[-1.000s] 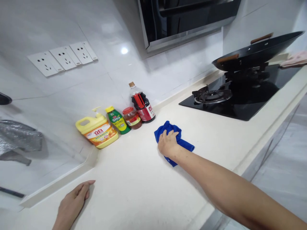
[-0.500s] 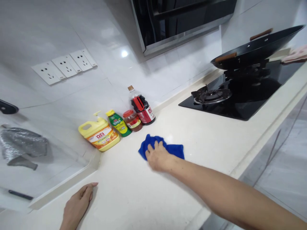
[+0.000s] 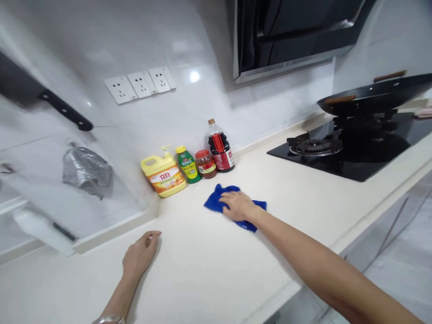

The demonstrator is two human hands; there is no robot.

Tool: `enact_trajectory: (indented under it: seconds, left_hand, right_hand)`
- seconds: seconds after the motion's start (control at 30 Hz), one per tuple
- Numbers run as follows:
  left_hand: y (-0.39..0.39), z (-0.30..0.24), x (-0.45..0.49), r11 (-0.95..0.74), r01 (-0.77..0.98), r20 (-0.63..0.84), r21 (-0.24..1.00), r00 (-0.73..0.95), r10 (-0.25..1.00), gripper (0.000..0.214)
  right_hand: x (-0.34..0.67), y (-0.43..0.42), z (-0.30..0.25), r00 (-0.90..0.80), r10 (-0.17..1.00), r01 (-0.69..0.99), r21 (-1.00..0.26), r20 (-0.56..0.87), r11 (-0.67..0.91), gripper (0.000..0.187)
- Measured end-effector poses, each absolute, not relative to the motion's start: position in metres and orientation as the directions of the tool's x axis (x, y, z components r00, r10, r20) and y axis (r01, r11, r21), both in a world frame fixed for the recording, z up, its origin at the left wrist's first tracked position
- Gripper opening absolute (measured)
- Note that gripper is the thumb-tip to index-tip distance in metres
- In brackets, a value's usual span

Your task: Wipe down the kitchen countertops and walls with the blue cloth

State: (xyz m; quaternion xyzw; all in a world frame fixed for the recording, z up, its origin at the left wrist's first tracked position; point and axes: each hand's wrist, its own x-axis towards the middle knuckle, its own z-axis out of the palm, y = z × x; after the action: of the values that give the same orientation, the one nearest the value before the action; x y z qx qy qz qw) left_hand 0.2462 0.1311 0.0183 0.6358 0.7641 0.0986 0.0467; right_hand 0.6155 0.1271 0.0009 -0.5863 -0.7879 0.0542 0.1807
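My right hand (image 3: 238, 207) presses down on a blue cloth (image 3: 216, 200) on the pale countertop, its fingers bent over the fabric. Part of the cloth sticks out beneath my wrist and is hidden by it. My left hand (image 3: 141, 252) rests on the counter at the left, fingers curled in, with nothing seen in it. Behind the cloth, along the wall, stand a dark sauce bottle (image 3: 221, 148), a red-lidded jar (image 3: 205, 164), a green squeeze bottle (image 3: 188, 165) and a yellow detergent jug (image 3: 165, 177).
At the right, a black gas stove (image 3: 351, 157) carries a wok (image 3: 371, 100) on its far burner. A range hood (image 3: 297, 40) overhangs the back. On the left wall hang a knife (image 3: 65, 108) and a silvery mesh cloth (image 3: 86, 168). The counter's front edge (image 3: 303, 285) runs below my right arm.
The view has swung left and up, showing more of the knife. My right hand stays on the blue cloth, whose folds have shifted. My left hand still rests on the counter.
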Motion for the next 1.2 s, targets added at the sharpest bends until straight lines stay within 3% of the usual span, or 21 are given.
enact_trajectory:
  seconds: [0.2, 0.47, 0.7, 0.9, 1.03, 1.2]
  left_hand:
    - [0.102, 0.015, 0.252, 0.013, 0.977, 0.107, 0.211, -0.036, 0.994, 0.047]
    - [0.07, 0.013, 0.268, -0.162, 0.96, 0.112, 0.228, 0.139, 0.984, 0.044]
    - [0.062, 0.018, 0.267, -0.221, 0.938, 0.097, 0.266, 0.202, 0.974, 0.041]
    - [0.053, 0.032, 0.212, -0.304, 0.925, 0.046, 0.229, 0.301, 0.952, 0.047]
    - [0.044, 0.034, 0.145, -0.211, 0.954, 0.061, 0.212, 0.203, 0.977, 0.053]
    - [0.044, 0.02, 0.092, -0.016, 0.945, 0.101, 0.327, -0.018, 0.995, 0.06]
  right_hand:
    - [0.642, 0.128, -0.008, 0.089, 0.984, 0.975, -0.215, 0.152, -0.055, 0.06]
    - [0.627, 0.078, -0.015, 0.023, 0.996, 0.999, -0.025, 0.084, -0.021, 0.064]
    - [0.58, -0.004, -0.012, -0.194, 0.977, 0.981, 0.02, 0.083, 0.193, 0.064]
    - [0.51, -0.06, 0.007, -0.42, 0.906, 0.901, -0.139, -0.043, 0.411, 0.068]
    - [0.457, -0.072, 0.015, -0.631, 0.775, 0.747, -0.293, -0.034, 0.596, 0.069]
    - [0.39, -0.049, 0.018, -0.808, 0.587, 0.533, -0.365, 0.05, 0.764, 0.058]
